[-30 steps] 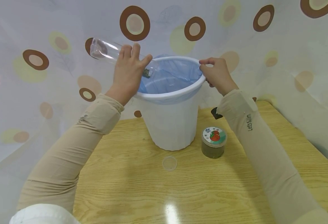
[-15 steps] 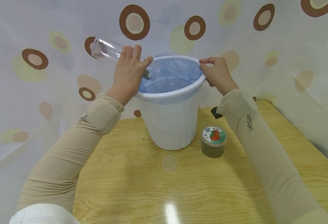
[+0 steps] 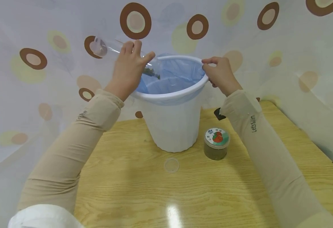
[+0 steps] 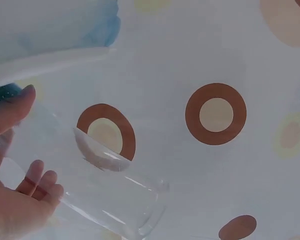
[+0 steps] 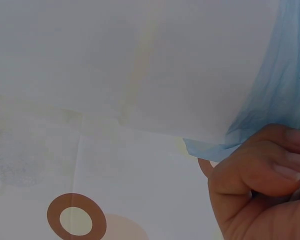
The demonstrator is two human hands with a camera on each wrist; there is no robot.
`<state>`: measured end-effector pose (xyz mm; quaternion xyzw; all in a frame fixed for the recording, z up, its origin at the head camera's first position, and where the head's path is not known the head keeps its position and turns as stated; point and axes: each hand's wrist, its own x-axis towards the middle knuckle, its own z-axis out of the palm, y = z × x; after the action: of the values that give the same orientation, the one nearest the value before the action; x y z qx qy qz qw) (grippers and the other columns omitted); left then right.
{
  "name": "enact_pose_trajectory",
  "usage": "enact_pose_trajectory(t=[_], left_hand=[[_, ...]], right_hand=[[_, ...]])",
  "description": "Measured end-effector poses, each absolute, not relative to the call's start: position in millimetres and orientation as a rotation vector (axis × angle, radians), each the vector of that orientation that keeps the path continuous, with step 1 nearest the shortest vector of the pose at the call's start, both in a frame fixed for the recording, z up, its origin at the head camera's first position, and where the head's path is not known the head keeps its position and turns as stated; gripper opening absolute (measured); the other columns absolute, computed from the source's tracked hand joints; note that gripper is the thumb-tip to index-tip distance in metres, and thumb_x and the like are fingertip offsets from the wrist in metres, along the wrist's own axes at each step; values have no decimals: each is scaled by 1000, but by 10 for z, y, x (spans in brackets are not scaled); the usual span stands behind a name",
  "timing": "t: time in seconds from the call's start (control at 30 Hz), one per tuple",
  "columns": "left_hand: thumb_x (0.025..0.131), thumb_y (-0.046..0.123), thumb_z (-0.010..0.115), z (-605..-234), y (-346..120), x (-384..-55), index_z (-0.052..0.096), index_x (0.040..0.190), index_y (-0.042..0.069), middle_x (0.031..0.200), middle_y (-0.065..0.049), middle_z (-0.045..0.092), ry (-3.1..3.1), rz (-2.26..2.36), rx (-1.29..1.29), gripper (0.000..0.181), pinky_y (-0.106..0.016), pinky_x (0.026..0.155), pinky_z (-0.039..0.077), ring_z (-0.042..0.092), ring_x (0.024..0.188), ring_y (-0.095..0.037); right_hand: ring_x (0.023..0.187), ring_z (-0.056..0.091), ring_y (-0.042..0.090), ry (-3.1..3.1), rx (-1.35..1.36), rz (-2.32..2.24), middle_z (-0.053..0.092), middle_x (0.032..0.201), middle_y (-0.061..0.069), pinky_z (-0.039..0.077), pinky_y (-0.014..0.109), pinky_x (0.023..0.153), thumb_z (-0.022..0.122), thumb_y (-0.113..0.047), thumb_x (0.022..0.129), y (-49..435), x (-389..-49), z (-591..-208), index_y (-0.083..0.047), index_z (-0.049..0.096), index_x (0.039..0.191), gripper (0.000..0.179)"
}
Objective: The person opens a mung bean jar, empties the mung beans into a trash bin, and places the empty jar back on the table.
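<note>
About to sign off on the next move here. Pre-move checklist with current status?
1. Left fingers holding bottle: ok.
2. Bottle tilted, lower end over bin opening: ok.
3. Right fingers pinching at the rim: ok.
4. Blue bag lining bin: ok.
5. Bottle empty: not ok, green bits inside.
6. Bottle's lower end uncapped: cannot tell, too clear to make out.

On the yellow wood-grain table (image 3: 120,177) we see a round white plastic bin (image 3: 172,125), a flat clear disc (image 3: 171,165) before it, a squat cylindrical jar (image 3: 216,145) right of it.
</note>
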<state>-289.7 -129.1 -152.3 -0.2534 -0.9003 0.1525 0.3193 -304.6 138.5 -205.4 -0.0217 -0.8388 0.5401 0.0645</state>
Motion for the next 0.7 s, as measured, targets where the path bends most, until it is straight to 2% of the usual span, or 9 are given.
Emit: enact_pose_trajectory(t=[0.17, 0.37, 0.7], left_hand=[[92, -13, 42, -1592, -1330, -2927, 47, 133, 17, 125, -25, 37, -2435, 439, -665, 50, -47, 110, 22, 35, 118, -42], [90, -14, 45, -1598, -1295, -2912, 45, 136, 18, 126, -24, 35, -2491, 464, -660, 55, -47, 111, 21, 33, 119, -42], [89, -13, 47, -1439, -1239, -2860, 48, 137, 19, 128, -25, 36, -2369, 339, -627, 58, -46, 109, 26, 35, 120, -42]], right_hand=[[56, 44, 11, -2544, -72, 1634, 52, 89, 4, 40, 21, 50, 45, -28, 97, 1389, -3051, -2054, -17, 49, 141, 46], [55, 43, 11, -2550, -76, 1621, 50, 83, 4, 39, 21, 49, 46, -29, 97, 1403, -3050, -2044, -17, 50, 141, 45], [54, 42, 11, -2547, -74, 1625, 51, 82, 4, 39, 21, 49, 45, -28, 97, 1413, -3011, -2051, -17, 50, 140, 45]])
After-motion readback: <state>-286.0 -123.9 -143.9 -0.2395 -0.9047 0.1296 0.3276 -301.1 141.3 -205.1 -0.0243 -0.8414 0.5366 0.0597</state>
